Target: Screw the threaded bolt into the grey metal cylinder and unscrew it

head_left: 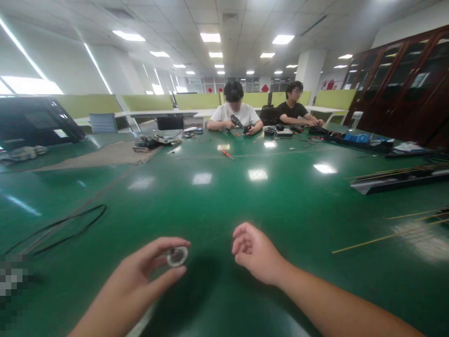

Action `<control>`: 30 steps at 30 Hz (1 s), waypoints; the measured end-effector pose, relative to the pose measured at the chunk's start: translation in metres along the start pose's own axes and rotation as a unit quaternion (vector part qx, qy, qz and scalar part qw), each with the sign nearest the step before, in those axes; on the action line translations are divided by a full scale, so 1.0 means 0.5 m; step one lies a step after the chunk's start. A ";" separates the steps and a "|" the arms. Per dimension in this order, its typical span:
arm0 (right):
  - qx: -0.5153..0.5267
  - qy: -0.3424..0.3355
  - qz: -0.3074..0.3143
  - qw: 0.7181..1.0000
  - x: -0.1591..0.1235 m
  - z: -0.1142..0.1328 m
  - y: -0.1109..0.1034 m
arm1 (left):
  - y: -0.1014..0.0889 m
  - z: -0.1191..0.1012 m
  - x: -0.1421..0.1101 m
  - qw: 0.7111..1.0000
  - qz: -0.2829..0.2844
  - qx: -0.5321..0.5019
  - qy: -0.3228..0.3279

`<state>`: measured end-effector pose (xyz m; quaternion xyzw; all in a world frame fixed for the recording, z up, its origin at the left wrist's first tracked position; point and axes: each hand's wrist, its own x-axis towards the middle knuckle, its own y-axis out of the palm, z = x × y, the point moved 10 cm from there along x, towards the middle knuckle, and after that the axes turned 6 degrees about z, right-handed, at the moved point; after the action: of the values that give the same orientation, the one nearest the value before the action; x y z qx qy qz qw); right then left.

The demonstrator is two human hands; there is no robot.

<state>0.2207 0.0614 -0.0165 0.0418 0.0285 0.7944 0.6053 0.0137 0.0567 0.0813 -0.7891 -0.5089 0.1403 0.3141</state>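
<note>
Between the thumb and fingers of my left hand (140, 271) is a small round ring (177, 256) with a pale rim and a darker middle. It is held up over the green table, and its exact kind is not clear. Apart from it, to the right, my right hand (254, 252) hovers with its fingers curled in toward the palm. The inside of that hand is mostly hidden, so I cannot see whether anything small is in it. The two hands do not touch.
On the green table (217, 201), a black cable (84, 224) loops at left and a red screwdriver (226, 153) lies farther off. Thin rods on a metal channel (396, 182) are at right. Across the table, one person (235, 112) holds a power drill; another person (294, 110) sits beside.
</note>
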 end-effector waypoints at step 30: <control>-0.179 -0.018 0.042 0.983 -0.025 0.017 0.027 | 0.179 0.023 0.063 0.985 0.097 -0.141 0.033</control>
<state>0.2120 0.0458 -0.0073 -0.0518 -0.1267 0.8105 0.5695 0.0855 0.0632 0.0183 -0.8753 -0.4341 0.0711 0.2009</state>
